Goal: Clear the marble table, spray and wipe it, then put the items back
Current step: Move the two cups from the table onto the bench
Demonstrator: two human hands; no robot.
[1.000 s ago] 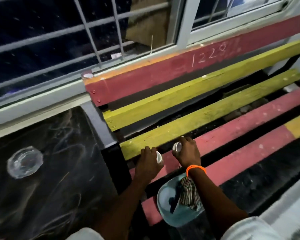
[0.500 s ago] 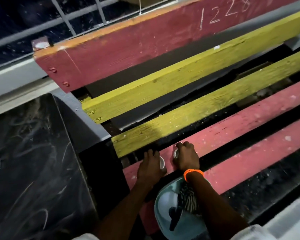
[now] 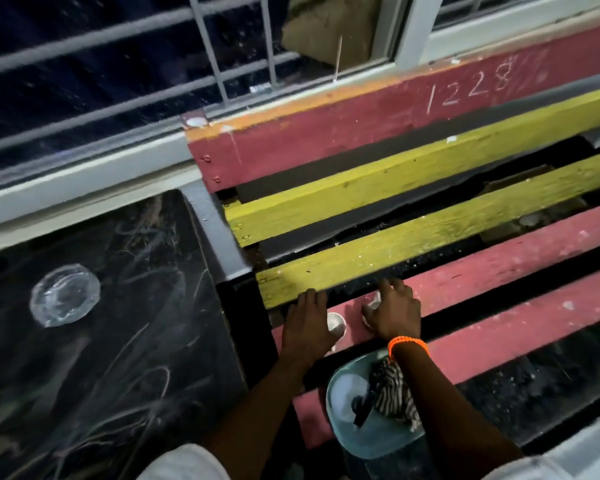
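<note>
The black marble table (image 3: pixel 125 341) fills the lower left, with a clear glass dish (image 3: pixel 65 295) on it. To its right is a red and yellow slatted bench (image 3: pixel 430 244). My left hand (image 3: pixel 307 325) rests on a red slat with its fingers around a small white cup (image 3: pixel 336 323). My right hand (image 3: pixel 394 313), with an orange wristband, covers a second small white cup (image 3: pixel 373 303) on the same slat. A pale blue plate (image 3: pixel 354 420) lies on the bench under my right forearm, holding a striped cloth (image 3: pixel 392 393) and a dark object.
A barred window (image 3: pixel 118 81) and its white sill run along the back. A grey post (image 3: pixel 215 233) stands between table and bench. Dark gaps separate the bench slats.
The view swung back left and up, so the glass dish and window are visible again. Both hands stay on the small cups at the same red slat.
</note>
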